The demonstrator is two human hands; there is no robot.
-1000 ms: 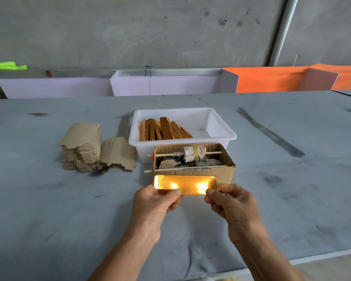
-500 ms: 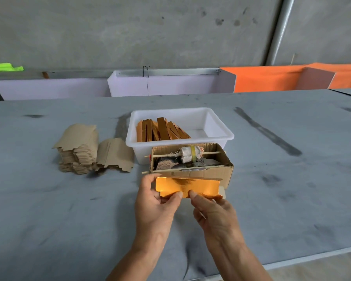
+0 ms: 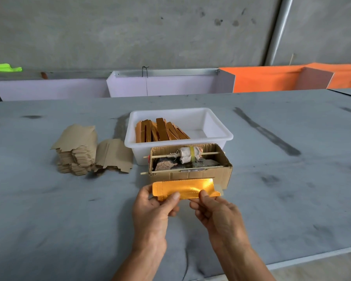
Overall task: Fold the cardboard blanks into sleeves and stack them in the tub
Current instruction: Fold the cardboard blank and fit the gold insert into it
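I hold a shiny gold cardboard blank (image 3: 185, 188) flat in front of me, just before the brown box. My left hand (image 3: 153, 209) pinches its left lower edge and my right hand (image 3: 213, 211) pinches its lower edge near the right. Behind the box stands the white tub (image 3: 219, 126), with several folded gold-brown sleeves (image 3: 160, 131) leaning in its left half. A stack of brown cardboard blanks (image 3: 77, 151) lies to the left, with one loose blank (image 3: 115, 155) beside it.
A small open brown cardboard box (image 3: 193, 175) with two sticks across it and a wrapped roll (image 3: 188, 155) sits between my hands and the tub. The grey table (image 3: 292, 189) ends at its front edge at lower right. Lilac and orange panels line the back.
The gold blank has tilted and its bright glare has faded. My right hand slid from the blank's right end toward the middle of its lower edge. My view shifted slightly.
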